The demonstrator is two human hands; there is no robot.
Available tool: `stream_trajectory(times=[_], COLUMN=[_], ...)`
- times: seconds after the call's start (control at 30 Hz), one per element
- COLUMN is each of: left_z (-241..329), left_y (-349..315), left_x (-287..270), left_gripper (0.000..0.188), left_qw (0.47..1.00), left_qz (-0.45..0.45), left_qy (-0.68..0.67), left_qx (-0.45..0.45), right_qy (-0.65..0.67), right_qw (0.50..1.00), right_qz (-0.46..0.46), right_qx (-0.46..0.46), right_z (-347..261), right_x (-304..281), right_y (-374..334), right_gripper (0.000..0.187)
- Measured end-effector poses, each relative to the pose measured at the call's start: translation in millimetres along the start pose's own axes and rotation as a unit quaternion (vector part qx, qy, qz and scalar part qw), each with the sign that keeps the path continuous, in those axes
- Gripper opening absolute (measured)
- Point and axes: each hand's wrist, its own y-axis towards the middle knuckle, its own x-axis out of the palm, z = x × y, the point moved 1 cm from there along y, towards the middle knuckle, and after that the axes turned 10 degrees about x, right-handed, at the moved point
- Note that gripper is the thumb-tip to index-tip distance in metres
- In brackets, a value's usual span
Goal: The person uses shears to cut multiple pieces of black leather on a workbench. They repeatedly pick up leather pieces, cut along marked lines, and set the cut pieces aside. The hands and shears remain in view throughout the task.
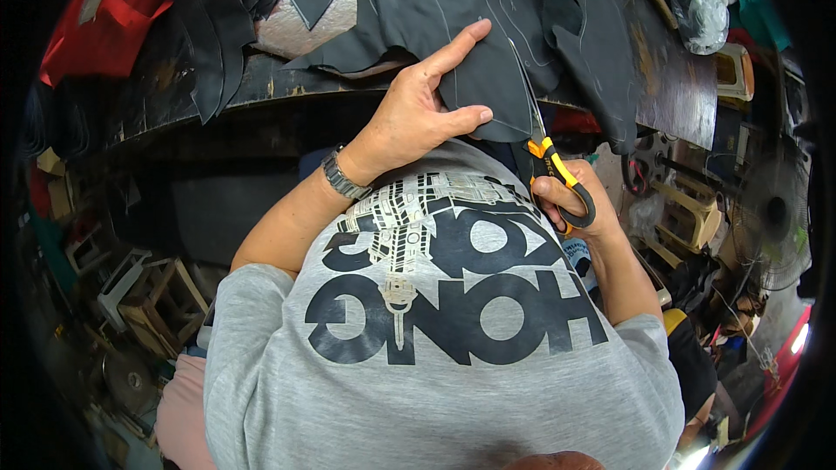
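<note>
A black leather-like sheet (435, 13) with pale drawn outlines lies over the worktable and hangs past its near edge. My left hand (414, 113) holds the overhanging part, index finger and thumb spread apart on top. Its other fingers are hidden, apparently beneath the sheet. My right hand (583, 200) grips scissors (562, 170) with yellow and black handles. Their blades point away from me, at the sheet's right side, right of my left fingertips. The blades look nearly closed along the material; how much lies between them is hard to make out.
The dark worktable (279, 83) has a worn edge. Several cut black pieces (218, 35) hang at its left, near red material (109, 22). A clear plastic bag (701, 13) sits far right. Wooden stools (165, 296) stand low at left, and a fan (771, 209) at right.
</note>
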Motion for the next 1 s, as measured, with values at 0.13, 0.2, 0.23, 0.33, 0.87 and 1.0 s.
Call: stream_trajectory(times=[0.13,0.2,0.23,0.33,0.87,1.0], left_z=[3,3,2,4,-1,-1], left_y=[-3,-7,-7,-9,-17,-17], left_x=[-2,1,2,1,-14,-13], left_gripper=[0.082,0.082,0.082,0.082,0.058,0.060], left_qw=[1.000,0.999,1.000,1.000,0.995,0.989], left_qz=[-0.002,-0.014,-0.017,-0.008,0.066,0.105], left_qy=[0.004,-0.026,0.011,0.012,0.070,0.079], left_qx=[-0.017,-0.025,-0.010,-0.009,0.019,0.068], right_qy=[0.021,0.020,0.013,0.034,-0.044,-0.042], right_qw=[0.997,0.996,0.995,0.997,0.997,0.993], right_qz=[-0.068,-0.076,-0.089,-0.048,-0.048,-0.106], right_qx=[-0.012,-0.038,-0.044,-0.056,-0.036,-0.039], right_z=[-16,-26,-31,-33,-36,-58], right_x=[-2,-2,-2,8,3,3], right_y=[5,14,18,29,30,30], right_gripper=[0.038,0.046,0.049,0.055,0.039,0.045])
